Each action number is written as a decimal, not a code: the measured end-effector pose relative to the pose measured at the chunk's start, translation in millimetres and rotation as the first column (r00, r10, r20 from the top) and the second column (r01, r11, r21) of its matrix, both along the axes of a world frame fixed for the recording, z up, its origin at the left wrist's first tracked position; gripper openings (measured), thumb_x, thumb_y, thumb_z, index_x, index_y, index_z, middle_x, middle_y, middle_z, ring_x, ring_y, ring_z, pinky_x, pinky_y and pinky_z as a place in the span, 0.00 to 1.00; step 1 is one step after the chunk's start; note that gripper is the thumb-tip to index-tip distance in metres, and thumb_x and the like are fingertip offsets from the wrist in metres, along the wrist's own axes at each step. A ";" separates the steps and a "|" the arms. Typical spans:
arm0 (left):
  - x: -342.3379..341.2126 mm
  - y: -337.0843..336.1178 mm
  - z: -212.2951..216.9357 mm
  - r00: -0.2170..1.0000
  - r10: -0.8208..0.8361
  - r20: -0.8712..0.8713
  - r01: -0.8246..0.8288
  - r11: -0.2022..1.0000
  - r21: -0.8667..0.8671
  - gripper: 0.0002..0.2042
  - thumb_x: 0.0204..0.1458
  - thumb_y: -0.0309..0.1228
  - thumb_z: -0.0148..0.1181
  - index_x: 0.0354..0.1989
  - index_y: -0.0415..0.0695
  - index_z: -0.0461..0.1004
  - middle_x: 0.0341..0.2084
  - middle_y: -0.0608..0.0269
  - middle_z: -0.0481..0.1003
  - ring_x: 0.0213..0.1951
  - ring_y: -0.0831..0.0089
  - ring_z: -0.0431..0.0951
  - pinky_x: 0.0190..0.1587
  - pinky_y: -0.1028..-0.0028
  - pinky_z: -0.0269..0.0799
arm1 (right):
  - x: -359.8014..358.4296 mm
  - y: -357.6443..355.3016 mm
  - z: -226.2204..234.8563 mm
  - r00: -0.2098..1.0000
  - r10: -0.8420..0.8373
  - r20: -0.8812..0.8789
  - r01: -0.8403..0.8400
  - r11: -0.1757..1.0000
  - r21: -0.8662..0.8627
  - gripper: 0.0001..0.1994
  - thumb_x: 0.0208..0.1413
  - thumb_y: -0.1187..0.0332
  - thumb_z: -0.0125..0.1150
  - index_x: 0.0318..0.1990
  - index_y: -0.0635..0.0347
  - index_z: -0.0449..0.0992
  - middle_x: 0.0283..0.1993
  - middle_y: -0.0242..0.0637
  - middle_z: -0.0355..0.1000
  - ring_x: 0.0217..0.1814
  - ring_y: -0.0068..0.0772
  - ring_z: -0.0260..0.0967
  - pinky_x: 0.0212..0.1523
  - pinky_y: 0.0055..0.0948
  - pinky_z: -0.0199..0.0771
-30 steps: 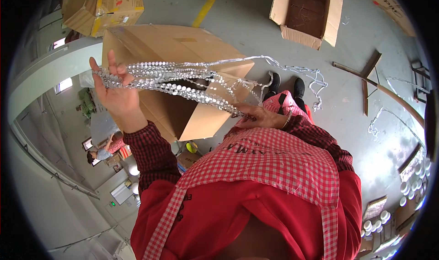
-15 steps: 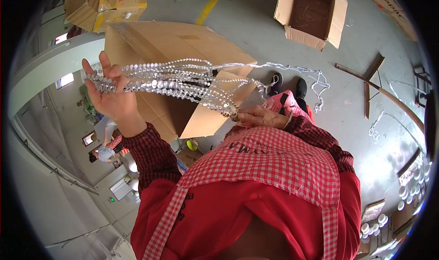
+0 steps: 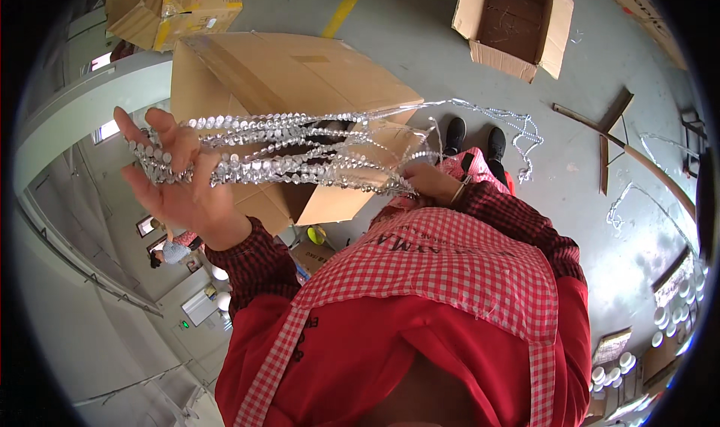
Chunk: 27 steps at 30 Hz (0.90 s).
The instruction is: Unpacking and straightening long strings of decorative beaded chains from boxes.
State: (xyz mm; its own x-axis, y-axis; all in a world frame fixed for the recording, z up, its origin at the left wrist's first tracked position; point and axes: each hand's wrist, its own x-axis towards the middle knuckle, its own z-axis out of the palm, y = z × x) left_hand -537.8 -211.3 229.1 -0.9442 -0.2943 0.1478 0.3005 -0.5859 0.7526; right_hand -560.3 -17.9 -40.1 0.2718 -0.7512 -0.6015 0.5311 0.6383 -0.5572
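Several silver bead strings (image 3: pixel 300 173) stretch between my two hands in front of the large cardboard box. They loop around the raised, partly spread fingers of my left hand (image 3: pixel 184 179). My right hand (image 3: pixel 435 184), low against the apron, is closed on the gathered other end of the strings; its fingertips are partly hidden. One thin strand (image 3: pixel 487 110) runs past my right hand and hangs in loose loops over the floor. The checked apron (image 3: pixel 442 254) lies just below my right hand.
The large cardboard box (image 3: pixel 322 78) stands open close behind the strings. Further off are a taped box (image 3: pixel 199 10) and a small open box (image 3: pixel 551 29). A crossed-leg stand (image 3: pixel 611 138) is on the right. A person (image 3: pixel 176 251) appears at far left.
My left hand has come down a little, and the strings spread wider between the hands. The right hand has turned and shifted slightly, its fingers drawn in around the strings.
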 end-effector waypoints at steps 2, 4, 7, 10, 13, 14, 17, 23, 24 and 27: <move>-5.8 6.1 -3.0 1.000 -0.014 -0.019 0.015 1.000 0.025 0.26 0.53 0.38 0.46 0.61 0.56 0.50 0.53 0.52 0.58 0.27 0.79 0.59 0.19 0.84 0.55 | 14.7 0.2 -27.5 0.985 -0.168 -0.048 0.160 0.978 -0.135 0.13 0.48 0.68 0.53 0.40 0.66 0.72 0.22 0.33 0.71 0.12 0.22 0.64 0.10 0.22 0.61; -9.5 9.8 -3.0 0.998 -0.042 -0.040 0.043 0.999 0.025 0.26 0.52 0.38 0.47 0.61 0.55 0.49 0.53 0.53 0.58 0.26 0.80 0.59 0.19 0.85 0.55 | 29.9 0.5 -45.6 0.961 -0.276 0.018 0.275 0.947 -0.163 0.13 0.47 0.68 0.54 0.40 0.66 0.71 0.23 0.33 0.71 0.14 0.21 0.65 0.12 0.20 0.62; -0.2 9.6 5.1 0.998 -0.026 -0.056 0.024 0.999 -0.036 0.28 0.52 0.39 0.49 0.61 0.54 0.48 0.52 0.55 0.59 0.24 0.82 0.58 0.18 0.85 0.54 | 24.1 2.1 -30.8 0.894 -0.402 0.196 0.434 0.886 -0.164 0.14 0.47 0.69 0.55 0.41 0.66 0.71 0.27 0.33 0.71 0.19 0.18 0.66 0.13 0.16 0.62; 0.0 9.7 9.3 0.998 -0.034 -0.061 0.028 0.995 -0.092 0.29 0.51 0.39 0.50 0.61 0.52 0.47 0.51 0.59 0.60 0.24 0.84 0.57 0.18 0.85 0.53 | 26.2 1.1 -37.6 0.785 -0.470 0.405 0.539 0.839 -0.070 0.14 0.48 0.70 0.54 0.43 0.65 0.70 0.31 0.31 0.71 0.23 0.16 0.65 0.14 0.13 0.61; 0.9 9.8 12.4 0.996 -0.049 -0.068 0.042 0.993 -0.106 0.30 0.50 0.38 0.51 0.62 0.52 0.47 0.49 0.63 0.61 0.23 0.84 0.58 0.18 0.85 0.53 | 27.5 0.9 -43.4 0.675 -0.475 0.564 0.569 0.823 0.012 0.13 0.50 0.71 0.53 0.44 0.63 0.69 0.34 0.30 0.71 0.24 0.14 0.64 0.15 0.12 0.61; 1.7 10.0 13.2 0.996 -0.052 -0.069 0.045 0.994 -0.104 0.30 0.50 0.38 0.51 0.62 0.52 0.46 0.48 0.64 0.62 0.23 0.85 0.58 0.18 0.85 0.53 | 26.7 1.9 -42.9 0.653 -0.475 0.590 0.573 0.819 0.026 0.13 0.51 0.71 0.53 0.45 0.63 0.69 0.34 0.30 0.71 0.24 0.14 0.64 0.15 0.11 0.61; 3.0 11.5 14.3 0.997 -0.034 -0.068 0.028 0.996 -0.085 0.30 0.50 0.38 0.51 0.61 0.51 0.47 0.48 0.63 0.62 0.23 0.84 0.59 0.18 0.84 0.53 | 20.5 6.1 -38.3 0.549 -0.460 0.697 0.603 0.796 0.050 0.13 0.53 0.70 0.51 0.46 0.63 0.67 0.34 0.27 0.70 0.25 0.12 0.64 0.15 0.10 0.60; 2.2 17.2 14.5 0.995 -0.053 -0.088 0.046 0.996 -0.076 0.30 0.50 0.38 0.51 0.61 0.50 0.49 0.48 0.59 0.62 0.23 0.83 0.62 0.17 0.85 0.56 | 12.3 9.3 -23.7 0.648 -0.537 0.540 0.564 0.815 0.133 0.21 0.51 0.64 0.55 0.51 0.62 0.62 0.47 0.31 0.65 0.28 0.11 0.61 0.12 0.11 0.53; 1.7 18.3 14.6 0.995 -0.055 -0.088 0.048 0.996 -0.075 0.30 0.50 0.38 0.51 0.61 0.50 0.49 0.48 0.59 0.62 0.23 0.83 0.62 0.17 0.85 0.56 | 12.1 8.9 -23.5 0.647 -0.539 0.540 0.566 0.814 0.134 0.21 0.51 0.64 0.55 0.51 0.62 0.62 0.47 0.31 0.65 0.28 0.11 0.61 0.12 0.11 0.53; 1.2 20.1 13.9 0.997 0.025 -0.071 -0.033 0.993 -0.110 0.29 0.47 0.34 0.54 0.58 0.42 0.53 0.44 0.58 0.63 0.23 0.84 0.64 0.17 0.86 0.62 | 12.8 5.2 -20.9 0.687 -0.575 0.444 0.596 0.796 0.109 0.17 0.50 0.68 0.55 0.47 0.64 0.66 0.37 0.30 0.68 0.32 0.17 0.64 0.27 0.16 0.66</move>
State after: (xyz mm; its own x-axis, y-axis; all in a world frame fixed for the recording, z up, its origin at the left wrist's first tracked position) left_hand -536.7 -191.1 243.0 -0.9219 -0.2991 0.2463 0.3699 -0.4901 0.7893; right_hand -547.5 -12.7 -60.9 -0.0105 -0.8682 -0.4962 0.9769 0.0971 -0.1905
